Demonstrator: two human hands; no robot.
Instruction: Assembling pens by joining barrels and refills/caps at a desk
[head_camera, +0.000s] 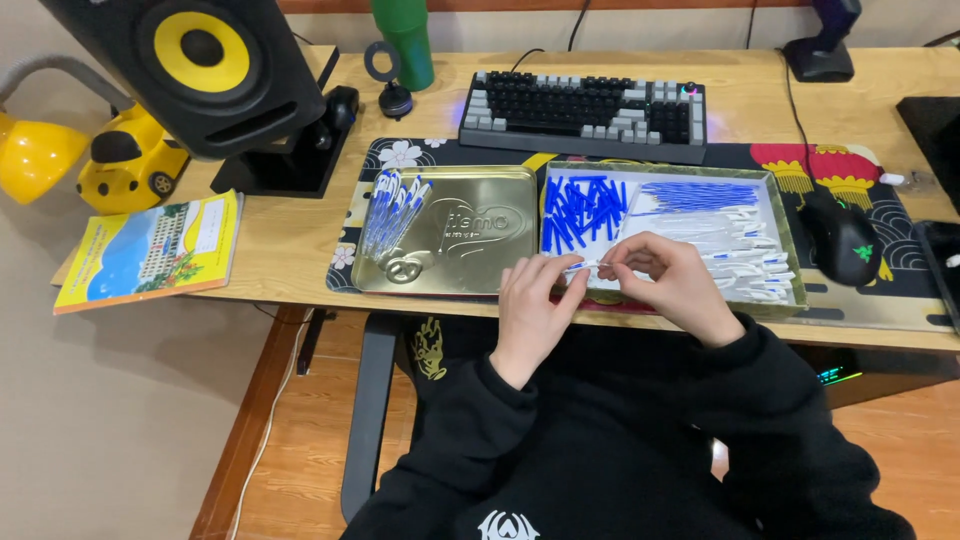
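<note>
My left hand (533, 300) and my right hand (670, 283) meet over the front edge of a shallow tin box (790, 250), pinching a thin white and blue pen part (588, 266) between their fingertips. The box holds a heap of blue pen caps (583, 208), a bundle of blue refills (700, 195) and a pile of white pen barrels (752, 262). To the left lies the gold tin lid (470, 235) with several finished white and blue pens (392, 212) stacked at its left end.
A grey and black keyboard (585, 113) lies behind the tins. A black mouse (843, 241) sits to the right. At the left stand a black speaker with a yellow cone (200, 65), a yellow toy (130, 155), a yellow booklet (150, 250) and a green bottle (405, 40).
</note>
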